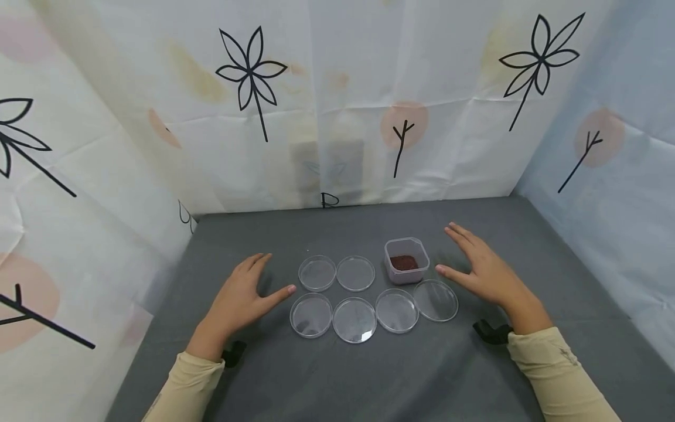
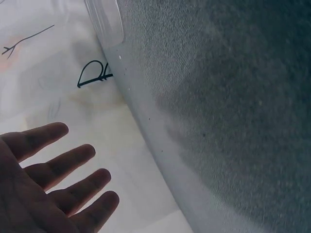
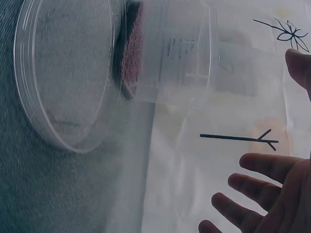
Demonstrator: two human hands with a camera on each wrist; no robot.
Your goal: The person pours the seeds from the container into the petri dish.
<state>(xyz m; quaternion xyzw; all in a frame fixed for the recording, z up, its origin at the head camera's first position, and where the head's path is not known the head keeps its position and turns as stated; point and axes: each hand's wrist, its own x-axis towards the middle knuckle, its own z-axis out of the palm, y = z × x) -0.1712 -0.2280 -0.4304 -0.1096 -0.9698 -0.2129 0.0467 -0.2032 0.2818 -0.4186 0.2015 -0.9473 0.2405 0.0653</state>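
My left hand [image 1: 239, 302] is held with its fingers spread, its thumb pointing toward the near-left petri dish [image 1: 311, 316]. On the other side my right hand [image 1: 487, 272] has its fingers extended near a clear plastic tub [image 1: 407, 276] with dark reddish-brown granules [image 1: 404, 263] in its bottom. Neither hand holds anything. Several clear petri dishes lie on the cloth between the hands, among them a back dish [image 1: 355, 274] and the rightmost dish [image 1: 436, 300], just in front of the tub. The right wrist view shows that dish [image 3: 68, 73] beside the tub [image 3: 180, 58].
Grey cloth [image 1: 337, 381] covers the table. White fabric [image 1: 337, 76] printed with leaves and twigs rises behind it and at both sides. A dark wrist strap [image 1: 491, 333] shows at my right wrist, another strap [image 1: 234, 354] at my left.
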